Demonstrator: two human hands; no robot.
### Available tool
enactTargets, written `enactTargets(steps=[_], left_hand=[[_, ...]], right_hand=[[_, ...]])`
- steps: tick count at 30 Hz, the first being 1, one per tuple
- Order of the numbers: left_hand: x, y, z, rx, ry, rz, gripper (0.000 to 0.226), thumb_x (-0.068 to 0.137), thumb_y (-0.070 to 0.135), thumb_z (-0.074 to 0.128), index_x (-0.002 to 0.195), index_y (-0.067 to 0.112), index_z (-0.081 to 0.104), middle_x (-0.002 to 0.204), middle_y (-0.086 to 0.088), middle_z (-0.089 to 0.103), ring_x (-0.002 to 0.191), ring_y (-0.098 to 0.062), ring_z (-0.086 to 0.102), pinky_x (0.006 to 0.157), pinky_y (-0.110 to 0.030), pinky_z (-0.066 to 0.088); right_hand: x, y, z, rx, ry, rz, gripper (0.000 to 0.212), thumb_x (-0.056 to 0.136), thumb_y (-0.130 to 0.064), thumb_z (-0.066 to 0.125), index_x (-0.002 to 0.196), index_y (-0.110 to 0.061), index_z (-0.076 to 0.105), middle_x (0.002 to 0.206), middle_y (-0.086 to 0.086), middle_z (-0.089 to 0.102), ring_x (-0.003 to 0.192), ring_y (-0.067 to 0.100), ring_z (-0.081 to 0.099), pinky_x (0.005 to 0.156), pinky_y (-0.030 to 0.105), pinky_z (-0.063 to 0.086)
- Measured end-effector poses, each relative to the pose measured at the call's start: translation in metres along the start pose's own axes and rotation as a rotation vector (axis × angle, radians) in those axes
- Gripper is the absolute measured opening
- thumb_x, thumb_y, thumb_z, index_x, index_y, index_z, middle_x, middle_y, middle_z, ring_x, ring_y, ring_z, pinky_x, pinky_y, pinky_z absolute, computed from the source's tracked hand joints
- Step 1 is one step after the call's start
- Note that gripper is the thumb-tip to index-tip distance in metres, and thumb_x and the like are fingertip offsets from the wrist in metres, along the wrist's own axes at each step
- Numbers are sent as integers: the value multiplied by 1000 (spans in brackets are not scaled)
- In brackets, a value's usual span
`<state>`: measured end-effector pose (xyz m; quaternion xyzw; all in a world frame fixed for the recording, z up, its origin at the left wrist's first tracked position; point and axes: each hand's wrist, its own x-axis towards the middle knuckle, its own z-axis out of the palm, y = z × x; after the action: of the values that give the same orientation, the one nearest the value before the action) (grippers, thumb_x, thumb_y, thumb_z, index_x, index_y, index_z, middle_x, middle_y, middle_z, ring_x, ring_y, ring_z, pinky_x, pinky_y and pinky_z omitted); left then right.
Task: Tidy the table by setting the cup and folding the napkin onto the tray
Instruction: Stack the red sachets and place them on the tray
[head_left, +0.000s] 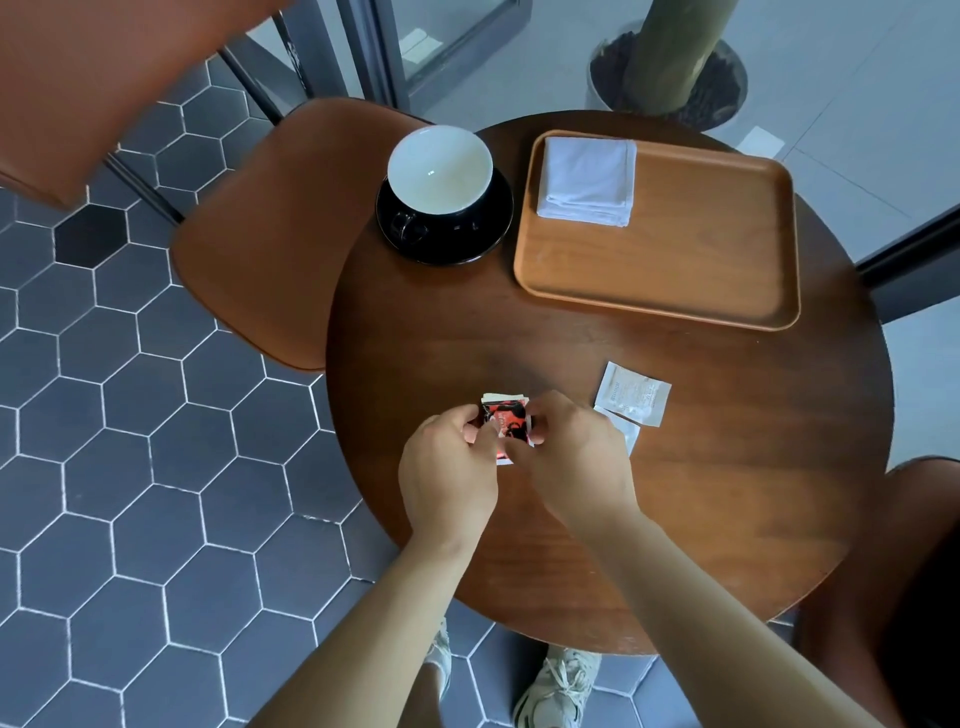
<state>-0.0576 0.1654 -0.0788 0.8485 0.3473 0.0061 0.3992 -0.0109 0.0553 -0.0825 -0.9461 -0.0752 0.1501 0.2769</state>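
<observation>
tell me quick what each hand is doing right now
Left hand: closed, pinching the left edge of the small red and black printed packet.
Right hand: closed, pinching the same packet's right edge.

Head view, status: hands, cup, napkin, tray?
Both hands, left hand and right hand, pinching red packet. Cup on saucer, off tray. Folded napkin on tray. White sachets loose nearby.

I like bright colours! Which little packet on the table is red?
The red-and-black packet, held between both hands at the table's near edge. The other packets, lying to its right, are plain white.
</observation>
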Motion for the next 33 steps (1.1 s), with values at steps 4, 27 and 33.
enactTargets(steps=[4,27,33], left_hand=[[2,4,0,-8,-7,-20,16,90,31,67,94,19,77,86,3,76,83,-19,68,69,-37,52],[40,19,4,-475,-87,139,11,85,24,77,93,25,69,88,12,73,83,-3,71,70,-16,56],[78,12,11,341,111,655,35,94,39,52,116,15,65,121,-6,63,117,-25,54,99,-44,44]], right_hand=[[0,2,1,43,5,41,27,79,-37,74,95,-19,63,85,-2,68,77,21,64,62,32,49],[32,6,-42,662,4,112,11,93,-25,67,89,-23,77,64,-17,70,56,-2,59,57,21,48],[70,12,-65,586,135,128,17,91,-29,69,76,-29,75,70,-15,74,59,-3,63,60,23,51]])
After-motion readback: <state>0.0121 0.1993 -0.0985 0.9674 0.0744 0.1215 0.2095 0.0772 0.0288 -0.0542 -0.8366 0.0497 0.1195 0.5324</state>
